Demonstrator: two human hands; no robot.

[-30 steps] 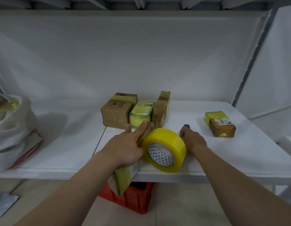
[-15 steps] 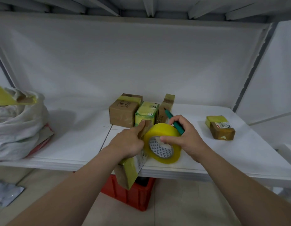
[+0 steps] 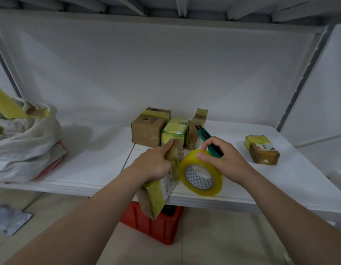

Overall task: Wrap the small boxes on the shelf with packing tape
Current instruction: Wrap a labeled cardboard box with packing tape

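Fingers of left hand (image 3: 154,165) grip a box (image 3: 156,196); right hand (image 3: 229,163) clutches green cutters (image 3: 206,136), touching tape roll (image 3: 199,176); other boxes (image 3: 146,132) behind.

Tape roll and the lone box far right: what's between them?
Head view: the right hand, gripping a green-handled tool and touching the tape roll, fills the near part. Past it there is only bare shelf up to the lone box.

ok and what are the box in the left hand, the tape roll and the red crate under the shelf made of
The box looks like matte brown cardboard, with glossy yellowish tape bands and a white printed label. The tape roll is shiny, translucent yellow plastic film, wound on what seems a printed cardboard core. The red crate is probably moulded plastic, judging by its even colour and ribbed wall.
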